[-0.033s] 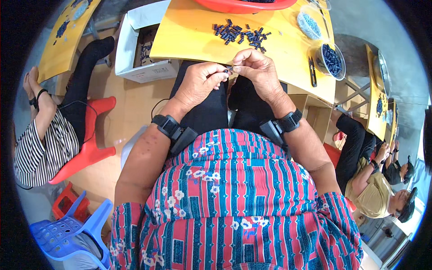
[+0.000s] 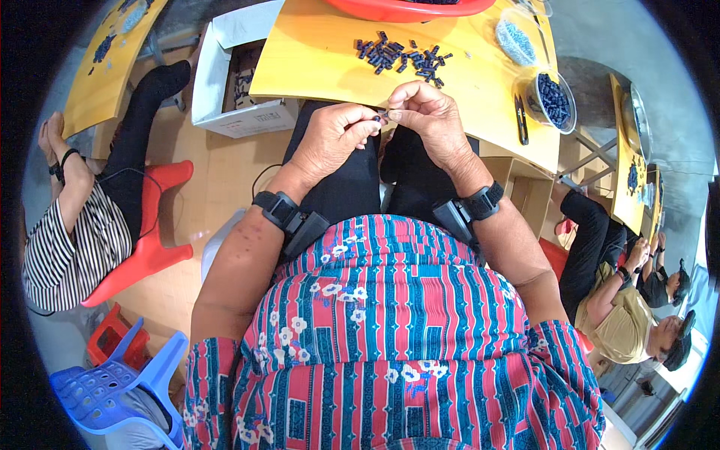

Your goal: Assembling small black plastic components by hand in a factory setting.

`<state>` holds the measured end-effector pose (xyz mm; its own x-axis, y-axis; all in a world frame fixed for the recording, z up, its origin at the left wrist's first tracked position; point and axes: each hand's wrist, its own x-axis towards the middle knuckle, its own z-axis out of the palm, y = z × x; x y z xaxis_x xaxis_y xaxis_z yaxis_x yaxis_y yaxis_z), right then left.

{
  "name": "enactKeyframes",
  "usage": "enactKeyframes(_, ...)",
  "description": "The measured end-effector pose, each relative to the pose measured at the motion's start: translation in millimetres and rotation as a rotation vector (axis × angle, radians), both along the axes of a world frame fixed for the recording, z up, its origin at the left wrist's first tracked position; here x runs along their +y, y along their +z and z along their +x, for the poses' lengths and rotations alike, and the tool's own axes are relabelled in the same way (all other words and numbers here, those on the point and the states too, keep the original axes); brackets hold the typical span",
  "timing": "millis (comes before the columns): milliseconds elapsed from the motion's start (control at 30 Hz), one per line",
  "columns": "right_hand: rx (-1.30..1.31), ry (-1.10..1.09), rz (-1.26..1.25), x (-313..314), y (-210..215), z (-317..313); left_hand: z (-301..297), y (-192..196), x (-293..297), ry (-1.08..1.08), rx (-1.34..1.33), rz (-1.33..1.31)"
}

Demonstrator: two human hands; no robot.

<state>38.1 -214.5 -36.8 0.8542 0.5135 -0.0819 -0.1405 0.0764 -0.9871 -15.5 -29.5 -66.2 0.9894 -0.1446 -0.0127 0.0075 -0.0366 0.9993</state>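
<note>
we observe bright, diffuse light across the yellow surface (image 2: 300, 56). we note soft shading beneath the red basin (image 2: 409, 10) at the surface's far edge, and deep shadow inside the white carton (image 2: 255, 120) beside its left edge. near the right edge, we see small highlights on the clear bowl (image 2: 571, 121). the left hand (image 2: 330, 140) and right hand (image 2: 433, 124) render sharply; the held piece (image 2: 383, 118) is too small to resolve. the black trousers (image 2: 341, 187) lose fold detail. toward the rim, we find curved lines, stretched shapes, blue fringing and black vignetting.
</note>
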Motion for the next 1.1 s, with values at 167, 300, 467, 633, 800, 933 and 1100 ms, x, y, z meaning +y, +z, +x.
enactKeyframes(167,0.068,-0.012,0.056,1.9,-1.9,-1.2,-0.4,1.6,1.4,-0.024,-0.002,0.024)
enactKeyframes(300,0.098,-0.028,0.066,2.6,-4.8,-1.7,-0.1,2.7,2.0,-0.033,-0.019,0.035)
enactKeyframes(467,0.072,-0.083,0.085,4.8,-10.8,-3.6,-0.2,2.0,2.9,-0.032,-0.019,0.041)
enactKeyframes(633,0.082,-0.077,0.089,5.5,-12.8,-3.9,-0.8,3.9,3.6,-0.034,-0.012,0.025)
enactKeyframes(800,0.093,-0.093,0.081,6.9,-9.6,-5.2,0.1,0.5,3.3,-0.030,-0.023,0.018)
enactKeyframes(933,0.082,-0.095,0.065,7.6,-6.9,-5.7,-0.3,0.7,3.0,-0.013,-0.040,0.024)
enactKeyframes(1100,0.060,-0.114,-0.004,7.7,-8.5,-4.2,2.3,-1.8,5.6,-0.062,-0.020,0.064)
